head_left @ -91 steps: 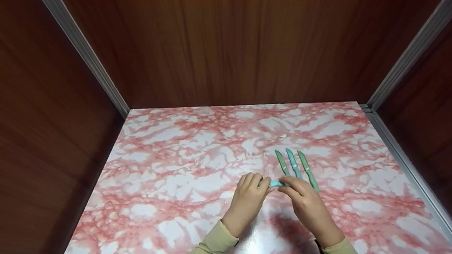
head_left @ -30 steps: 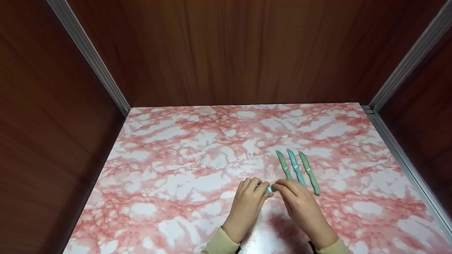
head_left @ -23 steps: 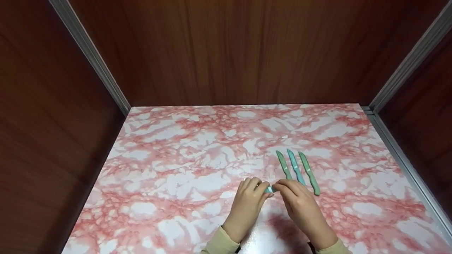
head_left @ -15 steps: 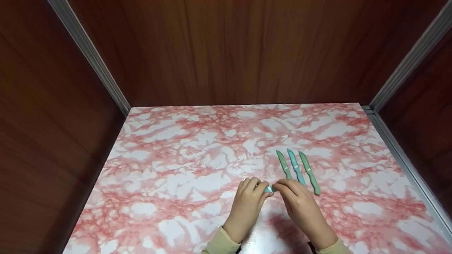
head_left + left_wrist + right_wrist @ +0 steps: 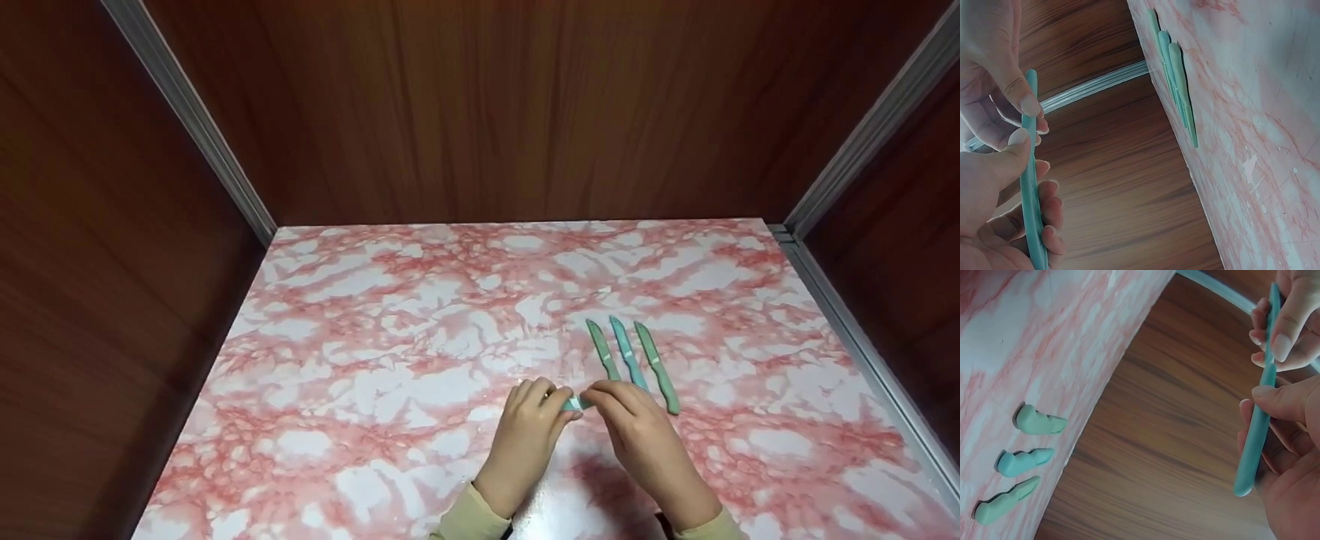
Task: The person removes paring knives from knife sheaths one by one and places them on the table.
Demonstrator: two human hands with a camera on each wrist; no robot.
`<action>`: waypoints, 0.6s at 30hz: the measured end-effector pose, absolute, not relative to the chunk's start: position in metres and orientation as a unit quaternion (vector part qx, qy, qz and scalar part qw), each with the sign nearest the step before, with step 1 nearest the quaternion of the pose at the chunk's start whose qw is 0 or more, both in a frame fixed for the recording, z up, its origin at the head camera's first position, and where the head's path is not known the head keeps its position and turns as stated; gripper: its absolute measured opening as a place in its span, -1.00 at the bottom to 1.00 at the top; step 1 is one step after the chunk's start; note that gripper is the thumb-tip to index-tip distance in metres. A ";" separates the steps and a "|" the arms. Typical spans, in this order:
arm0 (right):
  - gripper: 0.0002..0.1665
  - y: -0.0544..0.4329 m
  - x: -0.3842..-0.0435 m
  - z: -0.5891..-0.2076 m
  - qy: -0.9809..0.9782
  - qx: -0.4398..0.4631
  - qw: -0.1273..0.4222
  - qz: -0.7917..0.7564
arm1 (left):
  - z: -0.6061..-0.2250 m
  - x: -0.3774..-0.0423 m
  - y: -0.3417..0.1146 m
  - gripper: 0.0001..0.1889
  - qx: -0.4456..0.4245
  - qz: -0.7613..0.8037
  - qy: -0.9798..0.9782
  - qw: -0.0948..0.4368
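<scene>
Between my hands is a teal knife with a blade cover of the same colour, raised above the tabletop. My left hand (image 5: 525,431) grips the blade end (image 5: 1030,194), thumb along its side and fingers curled behind. The rounded handle (image 5: 1253,447) is pinched by my right hand (image 5: 645,439) between thumb and fingers. Both thumbs sit close together near the middle of the knife. In the head view only a short bit of the knife (image 5: 575,403) shows; the fingers hide the rest.
Beyond my right hand, three similar knives lie side by side: a green one (image 5: 600,346), a blue one (image 5: 626,351) and another green one (image 5: 657,367). The red-and-white marbled table (image 5: 360,390) is bounded by brown wood-grain panels (image 5: 480,112) with metal corner strips.
Compared with three seconds ago, my right hand has come in closer to the left, covering more of the knife. Over the last second both hands have hardly moved.
</scene>
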State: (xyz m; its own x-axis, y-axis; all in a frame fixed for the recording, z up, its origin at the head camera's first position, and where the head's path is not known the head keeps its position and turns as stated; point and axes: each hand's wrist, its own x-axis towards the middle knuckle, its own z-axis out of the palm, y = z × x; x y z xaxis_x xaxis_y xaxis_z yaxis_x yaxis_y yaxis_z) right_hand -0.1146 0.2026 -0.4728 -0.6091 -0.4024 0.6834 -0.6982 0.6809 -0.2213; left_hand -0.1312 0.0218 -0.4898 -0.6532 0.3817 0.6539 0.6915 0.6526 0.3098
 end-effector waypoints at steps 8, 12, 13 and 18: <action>-0.46 0.203 -0.114 -0.475 -0.862 0.318 0.319 0.233 | -0.490 -0.130 0.022 -0.76 -0.302 -0.287 -0.870 0.263; -0.45 0.204 -0.113 -0.474 -0.864 0.315 0.315 0.235 | -0.490 -0.130 0.021 -0.74 -0.307 -0.287 -0.869 0.261; -0.44 0.205 -0.113 -0.474 -0.864 0.315 0.314 0.235 | -0.490 -0.130 0.021 -0.73 -0.308 -0.287 -0.869 0.262; -0.50 0.207 -0.113 -0.474 -0.867 0.317 0.304 0.236 | -0.490 -0.129 0.021 -0.75 -0.307 -0.291 -0.866 0.266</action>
